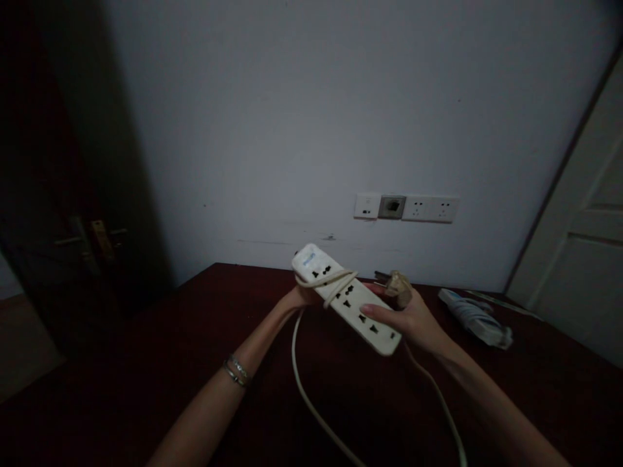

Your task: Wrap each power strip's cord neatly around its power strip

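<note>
A white power strip point(357, 316) is held up at a slant over the dark red table, its sockets facing me. Its white cord point(298, 363) is wound partly around the upper left end, and a long loop hangs down below. My left hand point(302, 297) is behind that end, its fingers mostly hidden by the strip. My right hand point(413, 321) grips the lower right part, thumb on the front face. Beside the right fingers is the plug point(399, 289), prongs pointing left; the cord also hangs below this hand.
On the right of the dark red table point(233, 292) lies another white power strip point(474, 318) wrapped in its cord. Wall sockets point(428, 209) sit above the table's back edge. A dark door with a handle point(100, 240) is at left, a pale door point(584, 259) at right.
</note>
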The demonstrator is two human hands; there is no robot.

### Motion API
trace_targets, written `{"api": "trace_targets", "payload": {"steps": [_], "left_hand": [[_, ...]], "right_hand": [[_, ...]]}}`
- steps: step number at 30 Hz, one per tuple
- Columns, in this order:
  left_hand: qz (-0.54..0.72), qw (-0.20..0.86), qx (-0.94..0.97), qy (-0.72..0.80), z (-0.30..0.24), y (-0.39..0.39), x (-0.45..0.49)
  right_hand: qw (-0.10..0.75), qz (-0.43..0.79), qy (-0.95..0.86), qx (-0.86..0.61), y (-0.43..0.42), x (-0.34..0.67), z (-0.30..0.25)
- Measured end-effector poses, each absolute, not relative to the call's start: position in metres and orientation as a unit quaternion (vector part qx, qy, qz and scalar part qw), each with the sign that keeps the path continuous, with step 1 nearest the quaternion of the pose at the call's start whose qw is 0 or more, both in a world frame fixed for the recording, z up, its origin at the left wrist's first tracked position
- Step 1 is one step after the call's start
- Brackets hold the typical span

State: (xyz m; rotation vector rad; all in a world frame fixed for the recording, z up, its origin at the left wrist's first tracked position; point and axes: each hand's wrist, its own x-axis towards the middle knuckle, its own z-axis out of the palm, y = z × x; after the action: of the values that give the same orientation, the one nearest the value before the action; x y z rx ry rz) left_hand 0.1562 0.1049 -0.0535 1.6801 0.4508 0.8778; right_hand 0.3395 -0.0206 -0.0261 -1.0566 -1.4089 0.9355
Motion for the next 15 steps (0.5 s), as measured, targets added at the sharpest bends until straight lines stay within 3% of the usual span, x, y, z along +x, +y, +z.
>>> {"api": "trace_targets", "payload": {"steps": [7,15], "left_hand": [[0.284,0.535,0.784,0.133,-0.044,0.074,0.175],[0.362,0.580,0.688,0.243,-0.043,0.071,0.182]], "right_hand": [[0.598,0.324,-0.551,-0.483,-0.003,0.362,-0.028],[0.620,0.302,-0.543,-0.480,-0.002,0.353,-0.033]]}}
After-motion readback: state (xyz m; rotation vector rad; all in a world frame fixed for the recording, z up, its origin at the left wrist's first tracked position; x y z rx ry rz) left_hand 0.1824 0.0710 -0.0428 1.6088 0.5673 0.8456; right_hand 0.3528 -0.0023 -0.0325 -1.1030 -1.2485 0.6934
